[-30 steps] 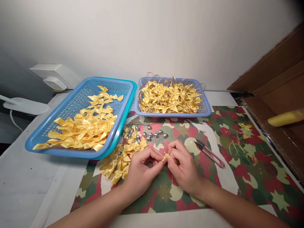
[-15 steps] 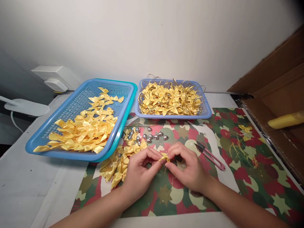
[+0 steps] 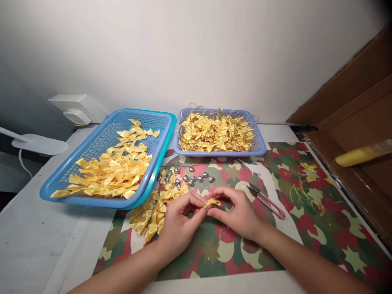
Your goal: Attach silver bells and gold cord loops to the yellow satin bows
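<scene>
Basically I see the small yellow bow (image 3: 213,203) between the two hands, long axis running roughly side to side; left hand (image 3: 183,214) is nearer, finger and thumb pinched on its left end, bow sticking out rightward; right hand (image 3: 240,212) curls about the other end, grip there I can't tell

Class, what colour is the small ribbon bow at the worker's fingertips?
Yellow. The ribbon bow shows best in the head view, the only one here.

Bows (image 3: 112,175) in basket (image 3: 88,201), snips (image 3: 259,194) right (on mat (image 3: 211,250))
</scene>
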### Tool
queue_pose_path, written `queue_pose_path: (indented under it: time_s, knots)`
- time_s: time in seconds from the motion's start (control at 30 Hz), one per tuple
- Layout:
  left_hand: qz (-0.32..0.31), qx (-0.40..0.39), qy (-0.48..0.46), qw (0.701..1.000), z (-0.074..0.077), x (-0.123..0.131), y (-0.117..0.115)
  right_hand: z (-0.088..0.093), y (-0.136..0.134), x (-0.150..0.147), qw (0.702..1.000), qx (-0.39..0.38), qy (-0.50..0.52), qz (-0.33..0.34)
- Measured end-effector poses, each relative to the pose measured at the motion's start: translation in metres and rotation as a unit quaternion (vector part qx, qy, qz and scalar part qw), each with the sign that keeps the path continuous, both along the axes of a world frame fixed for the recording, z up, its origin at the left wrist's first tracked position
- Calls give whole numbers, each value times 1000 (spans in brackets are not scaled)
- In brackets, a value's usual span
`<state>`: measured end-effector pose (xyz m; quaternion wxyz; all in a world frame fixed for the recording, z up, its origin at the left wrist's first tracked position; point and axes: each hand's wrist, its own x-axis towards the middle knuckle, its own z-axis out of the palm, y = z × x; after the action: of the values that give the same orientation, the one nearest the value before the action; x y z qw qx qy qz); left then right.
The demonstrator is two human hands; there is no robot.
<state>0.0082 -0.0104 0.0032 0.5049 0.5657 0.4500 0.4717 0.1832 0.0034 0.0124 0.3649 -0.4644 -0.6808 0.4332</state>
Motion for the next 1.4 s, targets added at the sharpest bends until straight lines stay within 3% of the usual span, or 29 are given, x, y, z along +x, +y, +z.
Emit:
queue_pose_path:
  time_s: [0.13, 0.33, 0.4, 0.53, 0.67, 0.8, 0.93, 1.03, 1.13, 1.4]
  knots:
    - [-8, 74, 50, 996, -3, -1, 0, 7, 3, 0, 996, -57, 55, 37]
    - [-44, 275, 160, 947, -1, -3, -3, 21, 0, -3, 989, -69, 132, -11]
    - [-61, 301, 184, 934, 0, -3, -4, 31, 1, 1, 983, -65, 170, -30]
    - [-75, 211, 193, 955, 3, -2, -3, 54, 7, 14, 959, -43, 274, -61]
    - [-103, 86, 172, 976, 7, 1, -1, 59, 14, 22, 941, -68, 328, -41]
    - [-99, -87, 81, 988, 10, 3, 2, 52, 20, 23, 940, -99, 321, -57]
    - [-99, -214, -33, 971, 10, 4, 6, 49, 19, 23, 963, -122, 232, -60]
    - [-84, -257, -76, 960, 8, 4, 8, 48, 13, 21, 991, -117, 69, 2]
    - [-69, -272, -107, 954, 6, 3, 9, 44, 10, 17, 997, -46, -47, 34]
    - [-51, -313, -134, 939, 5, 1, 13, 30, 8, 12, 985, 141, -60, 75]
